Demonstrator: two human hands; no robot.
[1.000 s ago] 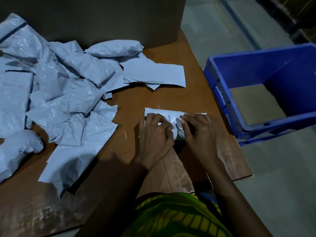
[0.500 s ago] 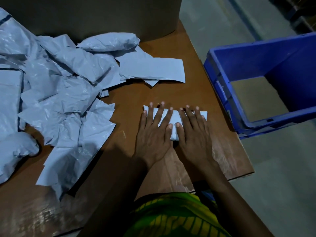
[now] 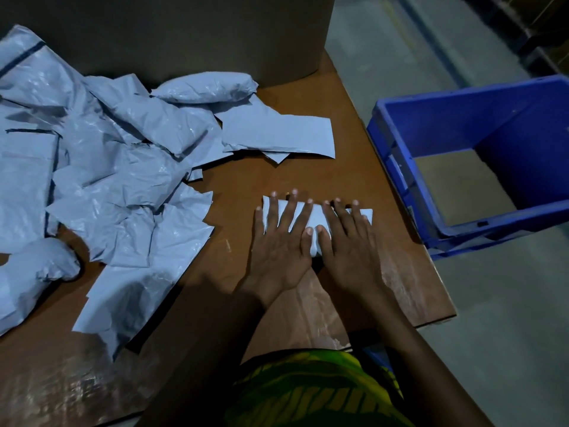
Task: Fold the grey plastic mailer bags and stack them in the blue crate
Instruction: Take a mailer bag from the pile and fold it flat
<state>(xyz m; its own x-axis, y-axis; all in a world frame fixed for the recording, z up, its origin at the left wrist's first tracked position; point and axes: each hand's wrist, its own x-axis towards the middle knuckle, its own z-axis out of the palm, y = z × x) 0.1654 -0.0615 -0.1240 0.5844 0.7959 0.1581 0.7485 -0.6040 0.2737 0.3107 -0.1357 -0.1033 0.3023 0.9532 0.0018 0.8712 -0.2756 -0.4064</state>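
Both hands are flat on one folded grey mailer bag (image 3: 317,215) rn. It lies on the brown table (image 3: 246,180) just left of the blue crate (image 3: 397,167), not in it. Left hand (image 3: 277,251) covers the half of the bag farther from the crate, right hand (image 3: 351,251) the half closer to it. Fingers on both are straight & spread, pressing down on the plastic, no curling or pinching, thumb tips nearly touching in the middle. Bag is a small rectangle, long side running twd the crate. The unfolded mailers (image 3: 107,180) sit in a crumpled pile well left of the crate, w/ one flatter bag (image 3: 277,137) sticking out on the crate side of the pile. Big cardboard box (image 3: 184,32) stands behind the pile, up-left of the crate. Crate itself is off the table's right edge, apart from the bag. Green/yellow garment (image 3: 308,389) shows at the bottom, below-left of the crate.
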